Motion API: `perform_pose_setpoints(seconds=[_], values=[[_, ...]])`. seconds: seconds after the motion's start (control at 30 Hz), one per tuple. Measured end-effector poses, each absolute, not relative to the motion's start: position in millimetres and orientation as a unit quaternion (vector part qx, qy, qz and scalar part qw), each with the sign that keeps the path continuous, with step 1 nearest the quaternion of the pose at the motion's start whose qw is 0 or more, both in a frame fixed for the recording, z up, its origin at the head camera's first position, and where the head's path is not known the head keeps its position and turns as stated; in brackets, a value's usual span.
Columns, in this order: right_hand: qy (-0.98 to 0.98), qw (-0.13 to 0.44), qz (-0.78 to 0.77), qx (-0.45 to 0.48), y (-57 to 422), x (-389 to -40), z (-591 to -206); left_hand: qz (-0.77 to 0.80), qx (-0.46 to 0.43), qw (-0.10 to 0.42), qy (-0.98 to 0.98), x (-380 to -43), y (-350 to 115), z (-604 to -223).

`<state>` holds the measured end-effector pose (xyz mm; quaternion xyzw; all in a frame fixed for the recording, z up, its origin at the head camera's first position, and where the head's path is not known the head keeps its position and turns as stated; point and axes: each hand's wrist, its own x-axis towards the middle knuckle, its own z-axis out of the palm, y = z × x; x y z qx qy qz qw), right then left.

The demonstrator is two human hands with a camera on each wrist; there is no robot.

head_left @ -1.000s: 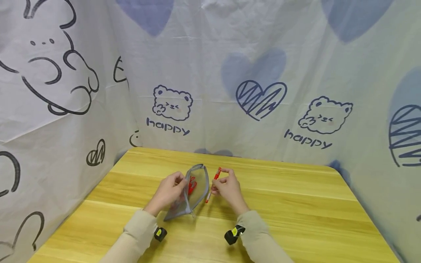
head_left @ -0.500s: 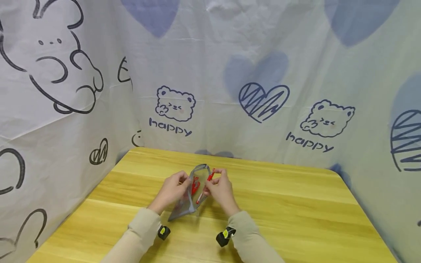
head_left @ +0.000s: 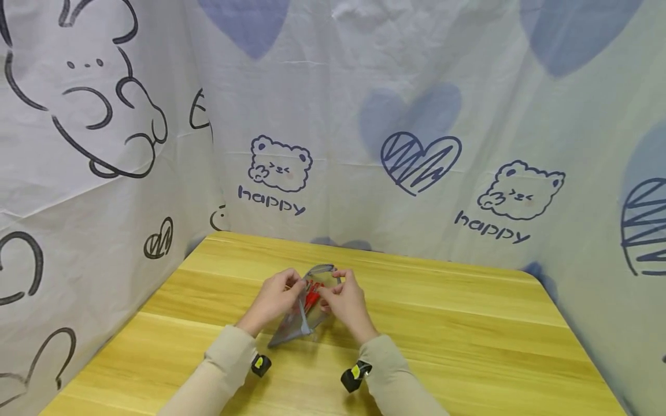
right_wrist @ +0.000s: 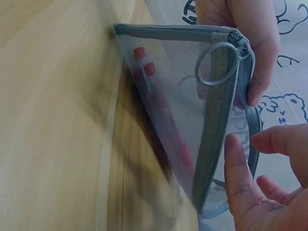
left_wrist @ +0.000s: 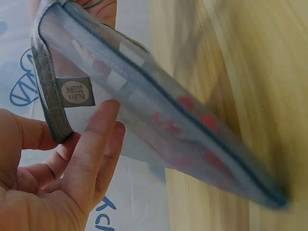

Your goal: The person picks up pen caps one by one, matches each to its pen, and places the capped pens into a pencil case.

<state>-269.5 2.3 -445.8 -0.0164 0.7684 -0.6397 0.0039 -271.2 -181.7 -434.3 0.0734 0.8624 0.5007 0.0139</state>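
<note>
A grey mesh zip pouch (head_left: 291,329) stands tilted on the table with its mouth open. My left hand (head_left: 274,297) pinches the pouch's rim between thumb and finger, close to a small label (left_wrist: 76,92). Red pens (head_left: 312,296) lie inside; their red ends (right_wrist: 150,69) show through the mesh in the right wrist view. At the mouth's other side is my right hand (head_left: 345,300), its thumb and finger apart with no pen between them. Its fingertips (right_wrist: 235,142) are beside the zipped edge; whether they touch it I cannot tell. A ring pull (right_wrist: 198,67) hangs at the zip's end.
The wooden table (head_left: 458,329) extends on both sides of the pouch. Behind and to the left hangs a white cloth (head_left: 333,190) printed with hearts and bears. Each wrist wears a black camera strap (head_left: 260,365).
My right hand has moved left to the pouch's mouth and let go of a red pen, which is now inside with the others. The left hand keeps its pinch on the rim.
</note>
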Motion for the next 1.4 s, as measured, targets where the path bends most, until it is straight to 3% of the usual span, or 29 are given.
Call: perform_pose_setpoints(seconds=[0.57,1.17,1.4], values=[[0.761,0.012,-0.648,-0.014,30,-270,-438,0.506,0.086,0.027,0.858,-273,-169,-432],[0.765,0.003,-0.643,0.004,67,-268,-437,0.467,0.126,0.001,0.875,-267,-146,-434],[0.763,-0.014,-0.646,0.018,95,-271,-435,0.544,0.142,0.069,0.824,-261,-135,-434]])
